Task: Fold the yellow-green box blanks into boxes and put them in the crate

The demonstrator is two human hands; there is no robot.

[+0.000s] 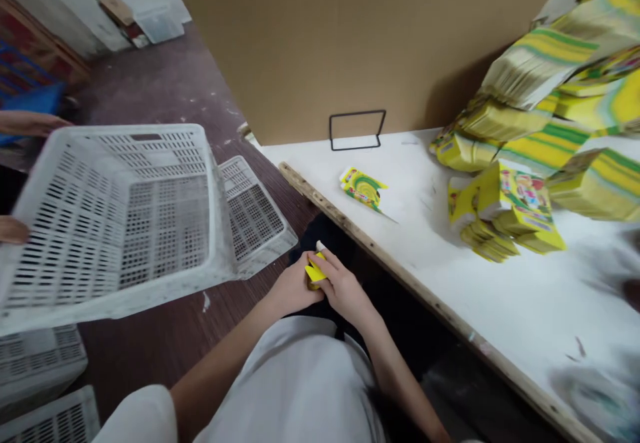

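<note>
Close to my lap, both hands are together around a small yellow carton [316, 271], most of it covered by fingers. My left hand [294, 288] is closed around its lower side. From the right, my right hand [345, 290] grips it with bent fingers, one tip wrapped in something white. On the white table in front lies a flattened yellow-green printed carton [363, 188]. Farther right, a small pile of folded yellow cartons [525, 203] sits before tall stacks of flat cartons [545, 63].
At left another person's hands [30, 123] hold a large white plastic crate [165, 223] beside me. More crates [40, 363] stand on the floor. A thin black wire stand [357, 112] stands against a big cardboard panel [350, 43]. The table's wooden edge [400, 270] runs along my right.
</note>
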